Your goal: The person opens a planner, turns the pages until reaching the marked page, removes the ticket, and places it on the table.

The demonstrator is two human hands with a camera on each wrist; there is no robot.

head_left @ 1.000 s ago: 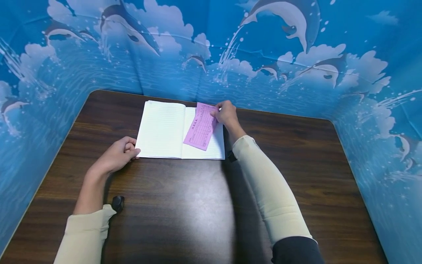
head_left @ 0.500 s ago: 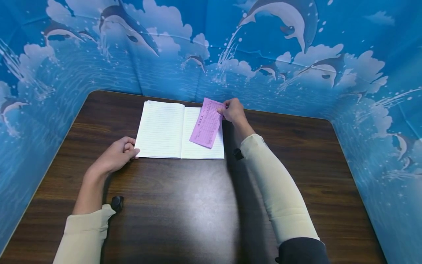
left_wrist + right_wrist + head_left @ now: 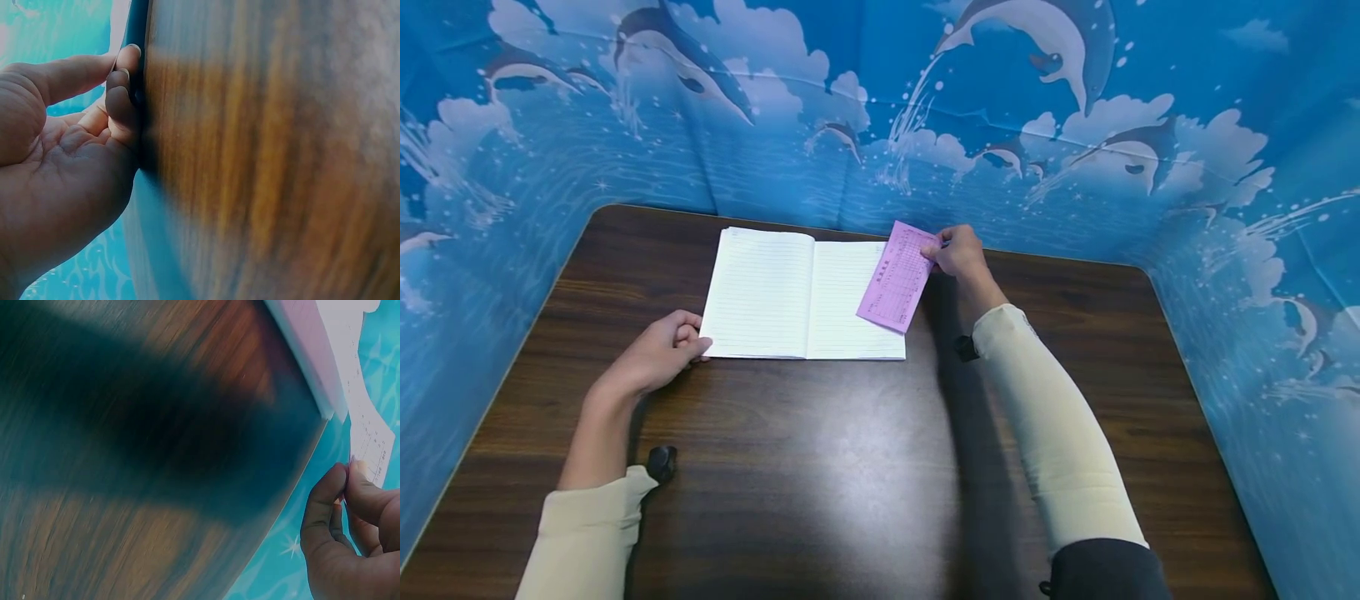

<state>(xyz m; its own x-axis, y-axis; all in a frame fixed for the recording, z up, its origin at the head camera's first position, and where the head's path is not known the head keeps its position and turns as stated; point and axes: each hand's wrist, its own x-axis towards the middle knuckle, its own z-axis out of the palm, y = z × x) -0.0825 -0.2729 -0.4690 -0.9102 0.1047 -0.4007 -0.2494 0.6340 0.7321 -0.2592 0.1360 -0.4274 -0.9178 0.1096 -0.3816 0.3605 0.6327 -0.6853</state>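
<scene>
An open notebook (image 3: 760,296) with lined white pages lies near the table's back edge. Its lower left corner is pinched between the thumb and fingers of my left hand (image 3: 658,350); in the left wrist view the left hand (image 3: 69,137) shows its thumb against the curled fingertips. A pink printed paper slip (image 3: 895,279) slants over the outer part of the right page. My right hand (image 3: 961,252) pinches the slip's right edge near the top. In the right wrist view thumb and forefinger of the right hand (image 3: 350,531) meet on the slip (image 3: 369,437), beside the notebook's corner.
The brown wooden table (image 3: 805,467) extends in front of the notebook and to both sides. Behind and around it hangs a blue cloth (image 3: 775,175) printed with dolphins, close to the table's edges. A black wrist device (image 3: 662,463) sits by the left sleeve.
My right hand has moved to the right, drawing the pink slip from the middle of the right page to its outer edge. The left hand keeps its hold on the notebook's corner.
</scene>
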